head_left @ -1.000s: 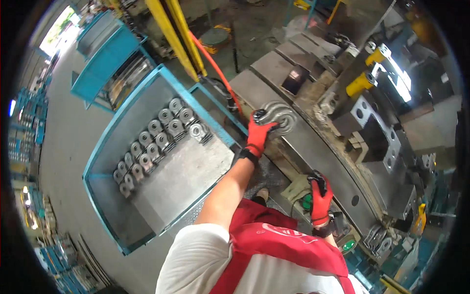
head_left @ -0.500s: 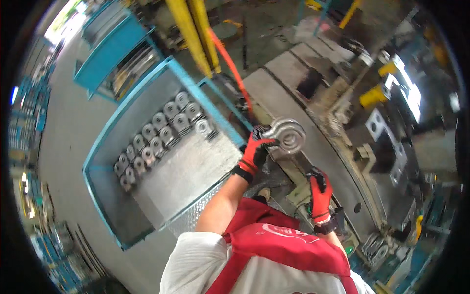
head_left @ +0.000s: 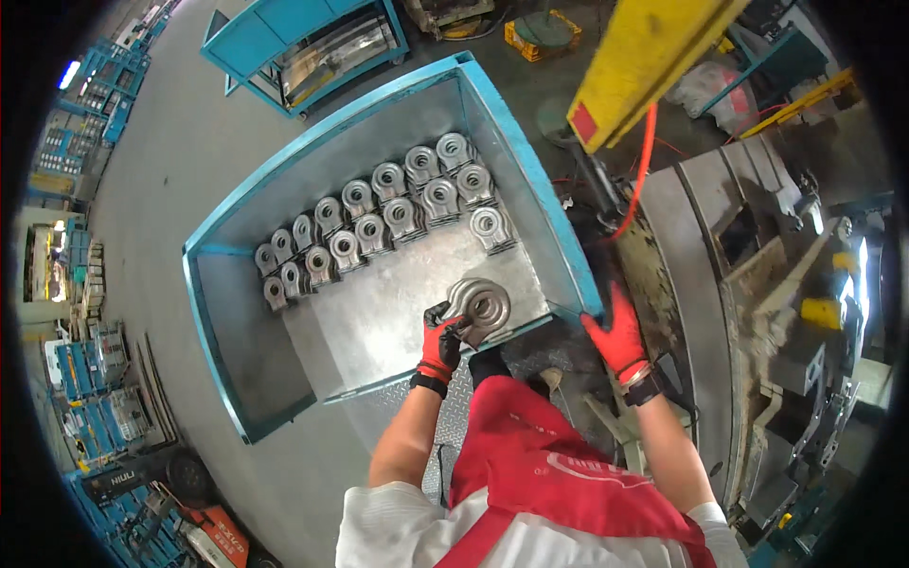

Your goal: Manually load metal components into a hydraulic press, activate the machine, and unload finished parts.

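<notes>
My left hand, in a red and black glove, is closed on a stack of pressed metal rings with round dished centres. It holds the stack by its side, above the near edge of a blue metal bin. My right hand, gloved the same way, is beside the bin's near right corner with fingers stretched out and thumb apart. Nothing shows in it; whether it touches the corner I cannot tell. Inside the bin, similar metal ring parts stand in two rows of stacks, plus one stack nearer me.
On the right lies a slotted machine bed with metal tooling. A yellow beam and an orange-red hose rise beyond the bin's right side. A blue cart stands behind it, and checkered plate lies by my legs.
My left hand has carried the metal rings leftward from the machine bed to over the bin. My right hand has moved up beside the bin's corner, its fingers straightened. My view has turned left.
</notes>
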A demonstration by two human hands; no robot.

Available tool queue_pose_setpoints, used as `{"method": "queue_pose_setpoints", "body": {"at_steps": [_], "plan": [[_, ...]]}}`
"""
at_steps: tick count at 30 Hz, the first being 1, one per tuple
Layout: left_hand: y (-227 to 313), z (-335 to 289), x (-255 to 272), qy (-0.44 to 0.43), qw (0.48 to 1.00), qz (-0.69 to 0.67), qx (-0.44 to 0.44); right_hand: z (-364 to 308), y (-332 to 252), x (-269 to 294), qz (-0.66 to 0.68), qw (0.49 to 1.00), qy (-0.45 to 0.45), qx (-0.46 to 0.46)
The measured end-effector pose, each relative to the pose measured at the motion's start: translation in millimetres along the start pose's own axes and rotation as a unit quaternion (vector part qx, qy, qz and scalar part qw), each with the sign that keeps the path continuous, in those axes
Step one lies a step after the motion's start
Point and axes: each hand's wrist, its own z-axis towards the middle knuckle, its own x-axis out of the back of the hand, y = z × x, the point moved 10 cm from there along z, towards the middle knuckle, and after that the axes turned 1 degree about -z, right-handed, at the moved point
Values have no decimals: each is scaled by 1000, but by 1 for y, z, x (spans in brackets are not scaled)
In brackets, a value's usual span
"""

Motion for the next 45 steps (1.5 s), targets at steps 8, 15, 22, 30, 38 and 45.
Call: {"method": "queue_pose_setpoints", "body": {"at_steps": [8, 15, 22, 30, 38, 45], "plan": [[-89, 121, 78, 167, 972, -128, 100, 15, 19, -38, -7, 989, 5, -146], [-149, 219, 81, 251, 940, -228, 30, 18, 26, -44, -35, 989, 8, -147], [-228, 210, 40, 187, 948, -84, 245, 11, 30, -45, -20, 986, 13, -165], [-235, 240, 60, -35, 956, 130, 261, 14, 30, -41, -47, 990, -2, -135], [-201, 154, 75, 56, 937, 134, 319, 16, 12, -36, -43, 995, 15, -93], [-180, 74, 16, -251, 885, 259, 296, -18, -3, -1, -87, 988, 98, -79]]}}
